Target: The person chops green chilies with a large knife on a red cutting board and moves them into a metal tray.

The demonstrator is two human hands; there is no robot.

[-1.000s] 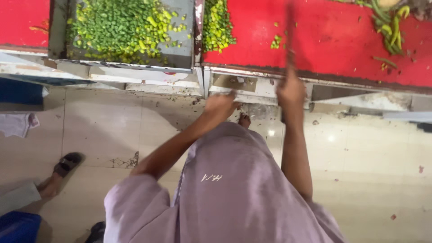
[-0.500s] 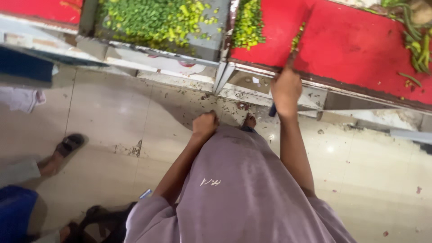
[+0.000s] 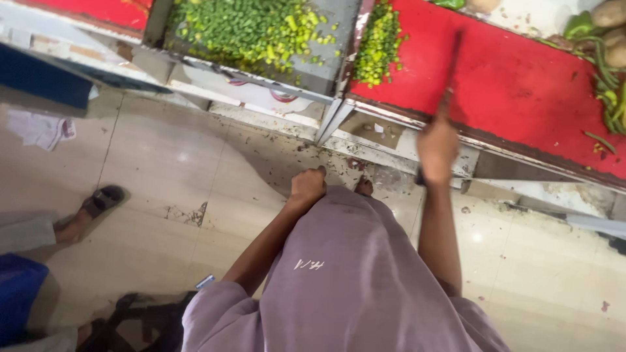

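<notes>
View from above of a person in a mauve shirt (image 3: 345, 274) standing at a worktop. The right hand (image 3: 437, 146) is closed around the handle of a knife (image 3: 450, 72), whose blurred blade points away from the body over a red board (image 3: 515, 91). The hand sits at the board's near edge. A small heap of chopped greens (image 3: 378, 42) lies on the board's left end, well left of the blade. The left hand (image 3: 308, 186) is curled into a loose fist, holding nothing, hanging below the counter edge against the front of the shirt. Left of the board, a grey tray (image 3: 329, 62) holds a larger spread of chopped green and yellowish pieces. At the far right edge of the board lie whole green beans (image 3: 603, 78) and pale potatoes (image 3: 610, 13). Below is a tiled floor (image 3: 163, 176) with scattered scraps. At lower left, another person's foot in a dark sandal (image 3: 98, 201) rests on the tiles.
</notes>
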